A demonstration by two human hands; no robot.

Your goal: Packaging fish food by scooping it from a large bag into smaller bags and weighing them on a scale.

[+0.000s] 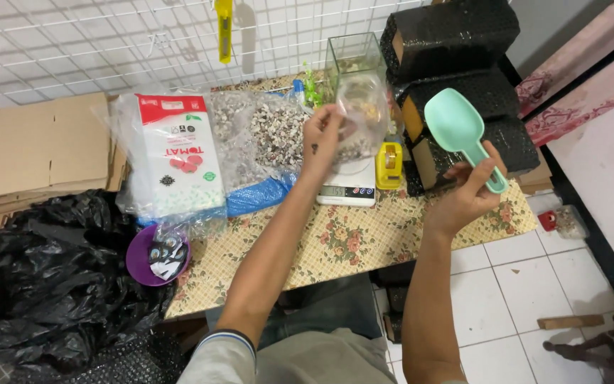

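The left hand (321, 139) lifts a clear bag (362, 114) (above the scale (348, 186)); the right hand (469, 192) holds a mint scoop (458, 128).

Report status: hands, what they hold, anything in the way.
Left hand holds clear bag over scale. Right hand holds mint scoop, empty. Nothing between them.

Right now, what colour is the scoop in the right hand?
The scoop is mint green, a pale turquoise, held by its handle in the right hand. The head view, the only one, shows it clearly.

The surface (335, 245) has a flowery cloth. A white scale (349, 186) sits on it, with yellow tape (389, 165) just right and a purple bowl (143, 259) far left.
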